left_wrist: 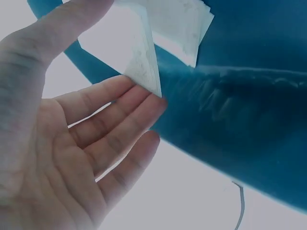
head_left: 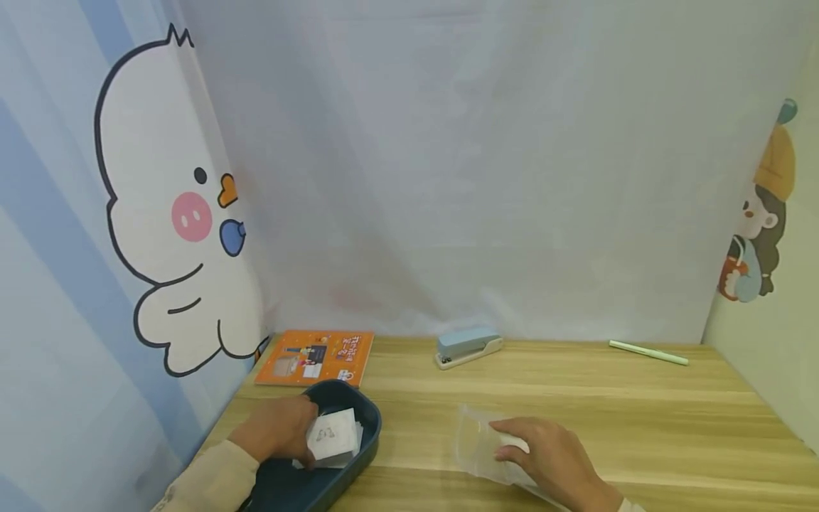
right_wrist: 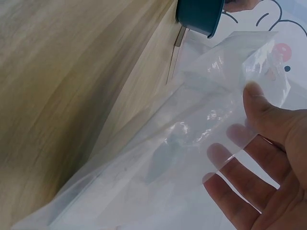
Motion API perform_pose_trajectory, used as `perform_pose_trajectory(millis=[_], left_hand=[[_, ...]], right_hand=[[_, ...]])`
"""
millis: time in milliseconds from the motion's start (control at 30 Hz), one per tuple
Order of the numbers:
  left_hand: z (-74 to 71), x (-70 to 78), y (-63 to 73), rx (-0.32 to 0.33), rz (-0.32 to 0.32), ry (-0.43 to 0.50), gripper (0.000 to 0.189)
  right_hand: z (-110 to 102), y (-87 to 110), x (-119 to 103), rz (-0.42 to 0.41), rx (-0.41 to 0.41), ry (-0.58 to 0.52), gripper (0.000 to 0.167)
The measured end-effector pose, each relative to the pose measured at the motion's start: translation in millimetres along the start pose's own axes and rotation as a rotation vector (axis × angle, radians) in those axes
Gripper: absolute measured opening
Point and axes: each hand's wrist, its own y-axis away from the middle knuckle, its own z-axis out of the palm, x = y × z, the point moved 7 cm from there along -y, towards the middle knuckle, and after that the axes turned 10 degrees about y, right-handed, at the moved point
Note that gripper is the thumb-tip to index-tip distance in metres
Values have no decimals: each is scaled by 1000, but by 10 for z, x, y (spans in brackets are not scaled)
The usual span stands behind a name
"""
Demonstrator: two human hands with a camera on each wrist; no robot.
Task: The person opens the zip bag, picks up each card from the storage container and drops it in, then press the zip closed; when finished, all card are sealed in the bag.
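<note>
Inside a dark blue tray, my left hand pinches a thin stack of white paper squares between thumb and fingers. The top square carries a small dark print. In the left wrist view, more white squares lie in the tray just beyond the held ones. To the right, my right hand holds a translucent plastic bag above the wooden table. Its thumb presses the bag's upper edge, and its fingers show through the film on the other side. Whether anything is in the bag, I cannot tell.
An orange booklet lies behind the tray. A light blue stapler sits at the table's back, with a pale green pen farther right. A grey-white curtain hangs along the back edge of the wooden table.
</note>
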Motion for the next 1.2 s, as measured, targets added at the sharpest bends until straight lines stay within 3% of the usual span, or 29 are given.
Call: perform_pose_trajectory(millis=[300, 400, 533, 700, 933, 1200], left_hand=[[-174, 57, 63, 31, 5, 2, 55], [-241, 158, 76, 60, 38, -3, 58], [-318, 344, 92, 123, 128, -38, 59], [-355, 530, 112, 144, 194, -67, 56], [-343, 682, 78, 105, 192, 24, 55], [-377, 906, 76, 145, 220, 83, 54]], right_hand=[[25, -12, -17, 13, -30, -9, 38], [24, -8, -21, 12, -26, -11, 37], [-1, -5, -14, 3, -8, -4, 37], [6, -3, -12, -2, -10, -5, 37], [9, -11, -16, 2, -2, 7, 38], [12, -36, -27, 5, -15, -3, 38]])
